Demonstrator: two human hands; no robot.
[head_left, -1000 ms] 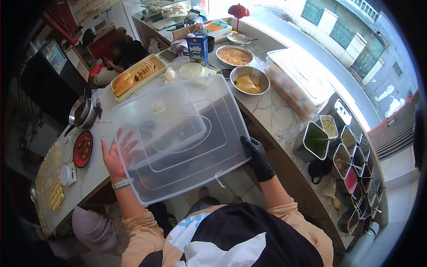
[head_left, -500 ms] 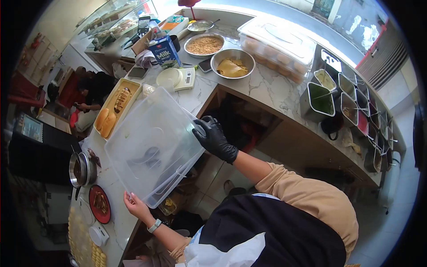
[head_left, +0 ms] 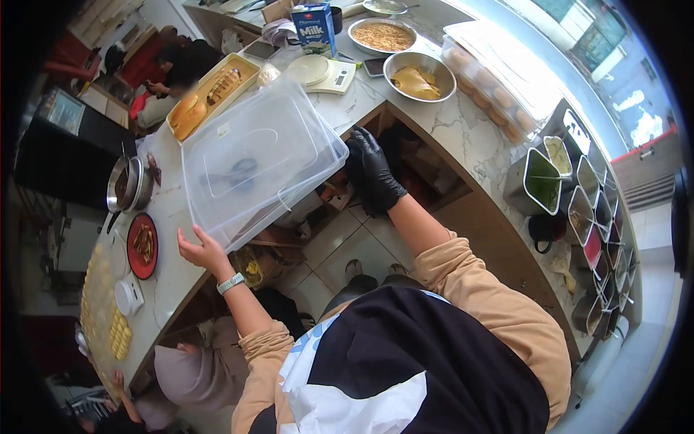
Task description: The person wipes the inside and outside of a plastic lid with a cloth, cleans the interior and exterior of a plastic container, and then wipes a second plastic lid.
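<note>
A large clear plastic box [head_left: 256, 155] with a lid is tilted between my two hands, over the counter's inner edge. My bare left hand [head_left: 202, 253] is at its lower left corner, fingers spread along the side and a pale watch on the wrist. My right hand [head_left: 372, 170], in a black glove, presses against the box's right end with fingers stretched forward; part of its grip is hidden. Behind the box, a cream tray [head_left: 249, 76] holds bread buns [head_left: 187, 117] and a brown-striped bun [head_left: 224, 86].
Along the counter stand a white scale [head_left: 338, 78], a milk carton [head_left: 314, 30], bowls of crumbs [head_left: 382, 35] and yellow spread [head_left: 416, 81], and a tub of buns [head_left: 499, 83]. Metal containers [head_left: 542, 181] line the right. A red plate [head_left: 142, 246] lies left. People are at lower left and upper left.
The box has turned flatter and its lid shows more from above. My right hand has slid from gripping the upper edge to the end. The view has shifted, showing people at lower left.
</note>
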